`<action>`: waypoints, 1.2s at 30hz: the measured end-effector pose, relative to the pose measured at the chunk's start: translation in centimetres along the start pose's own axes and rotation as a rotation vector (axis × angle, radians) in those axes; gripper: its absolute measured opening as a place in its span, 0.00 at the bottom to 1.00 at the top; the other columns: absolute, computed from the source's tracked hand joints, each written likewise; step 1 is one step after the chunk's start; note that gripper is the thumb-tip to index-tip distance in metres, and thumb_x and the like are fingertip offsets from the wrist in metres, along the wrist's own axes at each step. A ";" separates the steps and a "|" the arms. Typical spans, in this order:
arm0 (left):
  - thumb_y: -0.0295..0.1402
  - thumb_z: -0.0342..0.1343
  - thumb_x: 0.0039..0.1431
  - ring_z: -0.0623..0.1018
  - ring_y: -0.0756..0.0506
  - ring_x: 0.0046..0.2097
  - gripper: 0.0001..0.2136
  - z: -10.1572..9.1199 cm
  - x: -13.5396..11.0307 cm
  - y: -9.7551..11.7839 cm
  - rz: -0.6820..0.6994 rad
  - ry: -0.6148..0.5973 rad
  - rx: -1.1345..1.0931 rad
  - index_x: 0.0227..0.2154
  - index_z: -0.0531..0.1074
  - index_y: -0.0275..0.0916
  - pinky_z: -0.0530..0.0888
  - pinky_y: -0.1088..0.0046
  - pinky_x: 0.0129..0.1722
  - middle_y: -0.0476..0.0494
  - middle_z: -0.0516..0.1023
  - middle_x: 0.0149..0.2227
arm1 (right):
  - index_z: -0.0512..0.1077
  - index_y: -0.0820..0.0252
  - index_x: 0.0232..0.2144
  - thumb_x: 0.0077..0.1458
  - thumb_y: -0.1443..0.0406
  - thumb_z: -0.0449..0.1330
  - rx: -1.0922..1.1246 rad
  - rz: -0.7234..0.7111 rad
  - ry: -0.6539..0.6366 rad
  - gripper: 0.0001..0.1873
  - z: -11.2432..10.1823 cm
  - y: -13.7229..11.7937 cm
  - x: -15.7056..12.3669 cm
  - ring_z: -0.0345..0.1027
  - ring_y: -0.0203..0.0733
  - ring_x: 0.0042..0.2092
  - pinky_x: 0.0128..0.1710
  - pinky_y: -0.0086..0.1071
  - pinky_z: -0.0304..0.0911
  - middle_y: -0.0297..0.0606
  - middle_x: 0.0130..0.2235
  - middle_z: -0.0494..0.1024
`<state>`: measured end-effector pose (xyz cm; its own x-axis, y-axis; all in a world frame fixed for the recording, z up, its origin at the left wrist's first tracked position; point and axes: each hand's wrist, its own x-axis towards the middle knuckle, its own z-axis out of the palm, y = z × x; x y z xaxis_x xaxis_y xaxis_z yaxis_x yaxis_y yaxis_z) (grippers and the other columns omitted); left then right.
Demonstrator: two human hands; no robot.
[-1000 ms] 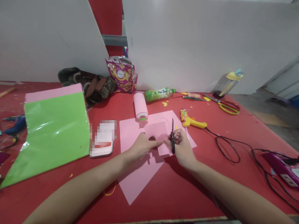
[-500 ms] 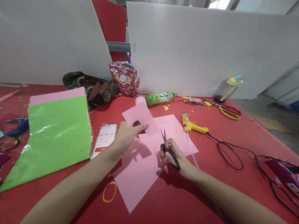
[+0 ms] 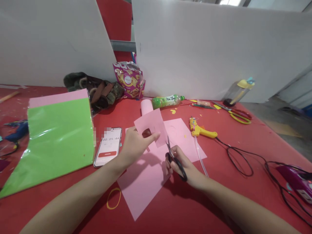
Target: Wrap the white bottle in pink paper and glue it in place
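Note:
My left hand [image 3: 136,143] pinches a small piece of pink paper [image 3: 158,123] between thumb and fingers, holding it above the table. A dark hole shows in this piece near my thumb. My right hand [image 3: 179,162] is closed around the black-handled scissors [image 3: 170,149], whose narrow blades point up and touch or nearly touch the paper's right edge. Whether the blades have paper between them I cannot tell. Beneath both hands lies a larger pink sheet [image 3: 143,188] on the red table, and a faint round outline shows on its upper part.
Left are a phone [image 3: 108,148] with a running timer and a green sheet pack [image 3: 60,136]. A yellow glue gun [image 3: 202,131] with a black cable lies right. Behind are a green bottle [image 3: 168,101], a snack bag [image 3: 129,79], larger scissors [image 3: 240,117] and a tumbler [image 3: 237,92].
My left hand has turned the small pink paper more upright and moved it slightly right, towards the scissors. The scissor blades look closer together and now meet the paper's edge.

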<state>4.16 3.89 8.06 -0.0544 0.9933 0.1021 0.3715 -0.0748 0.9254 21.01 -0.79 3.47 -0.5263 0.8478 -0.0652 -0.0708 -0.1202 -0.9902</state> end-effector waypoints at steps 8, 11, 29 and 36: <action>0.33 0.59 0.42 0.70 0.53 0.21 0.07 0.1 -0.2 -0.2 -0.040 -0.045 -0.044 0.21 0.71 0.33 0.66 0.83 0.16 0.50 0.73 0.19 | 0.49 0.55 0.29 0.51 0.52 0.51 0.019 -0.031 0.017 0.17 -0.1 0.3 0.1 0.57 0.30 0.23 0.23 0.28 0.55 0.25 0.24 0.61; 0.33 0.59 0.42 0.70 0.53 0.20 0.08 0.1 -0.2 -0.1 -0.046 -0.047 -0.071 0.21 0.71 0.33 0.66 0.83 0.15 0.50 0.72 0.19 | 0.48 0.55 0.29 0.51 0.52 0.51 0.021 -0.039 0.007 0.17 -0.1 0.4 0.1 0.57 0.30 0.23 0.23 0.28 0.55 0.25 0.24 0.61; 0.32 0.59 0.42 0.69 0.53 0.20 0.07 0.1 -0.2 0.1 -0.081 -0.059 -0.102 0.22 0.71 0.33 0.65 0.82 0.14 0.50 0.72 0.19 | 0.48 0.55 0.28 0.47 0.48 0.53 0.000 0.020 0.029 0.21 0.0 -0.1 0.1 0.58 0.29 0.18 0.18 0.25 0.53 0.23 0.21 0.62; 0.33 0.59 0.42 0.69 0.53 0.20 0.07 0.1 -0.1 -0.1 -0.071 -0.056 -0.085 0.21 0.71 0.33 0.65 0.81 0.16 0.51 0.72 0.19 | 0.49 0.55 0.27 0.44 0.50 0.56 0.070 0.013 0.081 0.22 0.0 0.5 0.3 0.58 0.29 0.18 0.16 0.24 0.53 0.20 0.18 0.60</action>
<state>4.25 3.83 7.88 -0.0256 0.9995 0.0167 0.2888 -0.0086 0.9574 20.84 -0.64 3.00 -0.4579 0.8844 -0.0902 -0.1252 -0.1647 -0.9784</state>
